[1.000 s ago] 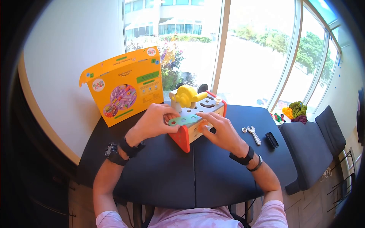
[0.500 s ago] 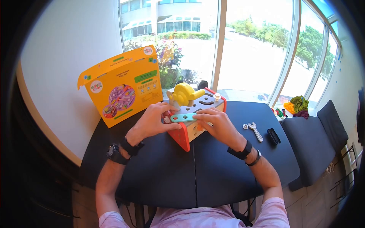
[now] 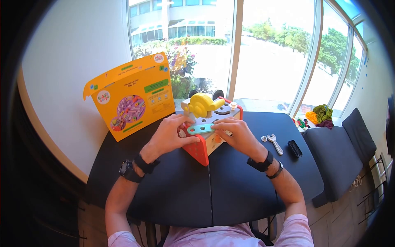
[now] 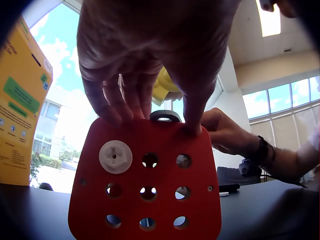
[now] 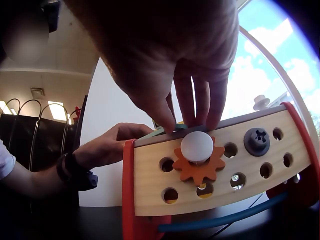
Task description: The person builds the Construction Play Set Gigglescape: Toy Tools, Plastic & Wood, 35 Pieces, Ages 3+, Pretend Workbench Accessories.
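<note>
A toy workbench with red end panels, a grey perforated top and wooden sides stands on the dark table. My left hand grips the near red panel's top edge, thumb at one corner and fingers at the other. My right hand pinches the right end of a turquoise strip with holes, lying along the top beside that panel. A yellow toy piece with a handle sits on the top behind my hands. On the wooden side are an orange gear with a white knob and a grey screw. A white screw head fills one panel hole.
A yellow play-set box stands at the left by the window. On the table's right lie a white toy wrench, a small white nut and a black case. A dark grey chair stands beyond.
The turquoise strip has turned from tilted to nearly level across the workbench top. My right fingers have closed in on its right end. My left hand has stayed at the red panel.
</note>
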{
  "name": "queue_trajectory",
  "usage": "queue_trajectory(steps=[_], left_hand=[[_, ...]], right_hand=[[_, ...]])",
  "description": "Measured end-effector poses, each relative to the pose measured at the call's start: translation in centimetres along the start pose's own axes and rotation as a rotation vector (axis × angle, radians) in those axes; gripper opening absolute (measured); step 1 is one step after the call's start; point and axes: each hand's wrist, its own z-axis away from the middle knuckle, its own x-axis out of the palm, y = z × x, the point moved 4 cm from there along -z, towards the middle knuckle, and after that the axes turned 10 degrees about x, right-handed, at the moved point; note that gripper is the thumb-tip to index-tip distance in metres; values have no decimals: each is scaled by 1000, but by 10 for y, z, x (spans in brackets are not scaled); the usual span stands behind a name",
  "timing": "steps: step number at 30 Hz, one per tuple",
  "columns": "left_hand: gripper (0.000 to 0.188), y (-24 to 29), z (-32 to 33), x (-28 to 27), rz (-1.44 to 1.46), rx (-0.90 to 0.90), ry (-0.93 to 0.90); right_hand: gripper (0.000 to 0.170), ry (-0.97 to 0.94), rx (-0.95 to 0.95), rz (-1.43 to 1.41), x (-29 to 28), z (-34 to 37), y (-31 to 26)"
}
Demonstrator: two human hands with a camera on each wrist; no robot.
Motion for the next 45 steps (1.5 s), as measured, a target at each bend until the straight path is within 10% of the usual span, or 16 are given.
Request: queue_trajectory(steps=[26, 35, 45], left_hand=[[58, -8, 27, -27, -129, -118, 8], [60, -9, 30, -28, -141, -130, -4], [113, -10, 29, 4, -196, -137, -24]], right_hand=[[38, -66, 899, 779, -121, 157, 216], [25, -60, 933, 743, -119, 163, 235], [21, 80, 624, 628, -101, 130, 195]])
